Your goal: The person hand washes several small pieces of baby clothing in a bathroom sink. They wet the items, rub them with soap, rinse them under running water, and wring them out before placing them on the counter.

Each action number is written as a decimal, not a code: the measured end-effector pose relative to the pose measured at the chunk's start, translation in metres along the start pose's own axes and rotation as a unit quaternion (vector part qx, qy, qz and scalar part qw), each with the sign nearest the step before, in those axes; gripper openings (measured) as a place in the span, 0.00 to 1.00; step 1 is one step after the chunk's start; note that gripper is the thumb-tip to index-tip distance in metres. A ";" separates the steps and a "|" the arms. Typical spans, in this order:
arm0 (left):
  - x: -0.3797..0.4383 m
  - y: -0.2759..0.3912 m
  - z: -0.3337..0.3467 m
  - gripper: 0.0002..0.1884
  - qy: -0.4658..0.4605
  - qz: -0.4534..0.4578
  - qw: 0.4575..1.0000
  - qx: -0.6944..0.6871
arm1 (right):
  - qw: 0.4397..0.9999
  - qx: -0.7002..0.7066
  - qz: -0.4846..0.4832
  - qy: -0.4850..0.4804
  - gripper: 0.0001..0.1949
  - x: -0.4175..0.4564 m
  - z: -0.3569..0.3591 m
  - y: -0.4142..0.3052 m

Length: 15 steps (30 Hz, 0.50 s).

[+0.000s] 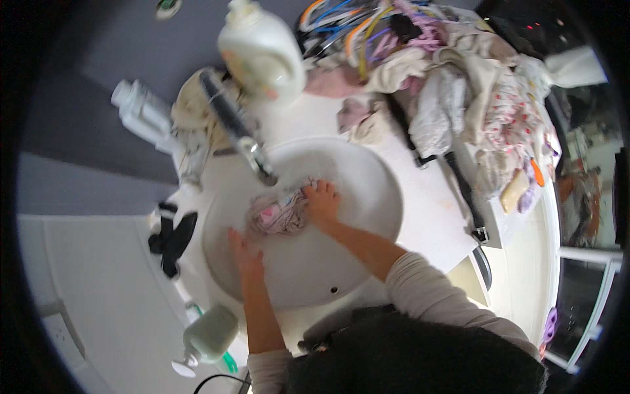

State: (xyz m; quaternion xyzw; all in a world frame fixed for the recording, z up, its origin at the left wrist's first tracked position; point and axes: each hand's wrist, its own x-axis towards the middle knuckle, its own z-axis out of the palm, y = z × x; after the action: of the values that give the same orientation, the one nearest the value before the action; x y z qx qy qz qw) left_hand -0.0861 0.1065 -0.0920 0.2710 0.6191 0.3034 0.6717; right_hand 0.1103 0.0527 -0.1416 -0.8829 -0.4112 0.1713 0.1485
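A white oval sink basin [364, 187] lies before me with a wet, crumpled pinkish-grey cloth [280, 216] in its middle, which carries a bright pink patch. My right hand [322, 202] rests against the cloth's right end with fingers spread; whether they grip it is unclear. Slightly blurred, my left hand [246, 253] is at the basin's left side, its fingers apart and nothing in them, below and left of the cloth. Above the cloth a chrome faucet [241, 128] reaches over the basin. Whether water runs from it cannot be told.
Behind the basin stand a large detergent bottle [266, 54] and a smaller white bottle [142, 113]. Piled clothes [443, 98], hangers [354, 29] and a black belt [462, 192] lie at the right. A pump bottle [211, 332] and black fabric item [172, 236] are at left.
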 end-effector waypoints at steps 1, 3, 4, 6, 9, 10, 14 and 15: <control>-0.008 0.006 0.013 0.41 -0.004 -0.020 1.000 0.006 | 0.986 0.084 0.143 0.001 0.17 0.001 -0.002 -0.016; -0.011 0.004 0.027 0.40 -0.048 -0.048 0.997 -0.033 | 0.985 0.102 -0.049 -0.134 0.13 -0.001 0.014 -0.024; -0.005 -0.006 0.023 0.38 -0.074 -0.055 0.992 -0.092 | 0.962 0.235 -0.127 -0.063 0.11 -0.026 0.006 -0.043; 0.004 -0.020 0.021 0.35 -0.149 -0.076 0.966 -0.195 | 0.919 0.240 -0.313 0.028 0.12 -0.078 -0.052 -0.065; -0.008 -0.017 0.035 0.31 -0.255 -0.101 0.928 -0.251 | 0.860 0.265 -0.435 0.013 0.12 -0.125 -0.101 -0.080; -0.018 -0.014 0.039 0.30 -0.276 -0.098 0.921 -0.258 | 0.859 0.265 -0.436 -0.038 0.13 -0.134 -0.112 -0.084; -0.025 -0.016 0.062 0.26 -0.360 -0.042 0.900 -0.244 | 0.897 0.219 -0.377 0.072 0.13 -0.076 -0.072 -0.073; -0.027 -0.012 0.063 0.25 -0.372 -0.026 0.896 -0.241 | 0.908 0.208 -0.352 0.092 0.15 -0.060 -0.068 -0.069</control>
State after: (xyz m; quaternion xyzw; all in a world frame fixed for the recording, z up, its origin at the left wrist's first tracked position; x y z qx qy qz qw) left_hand -0.0238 0.0792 -0.0772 0.1772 0.2389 0.3030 0.9054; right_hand 0.0568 0.0403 -0.0417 -0.6421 -0.6348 0.1075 0.4162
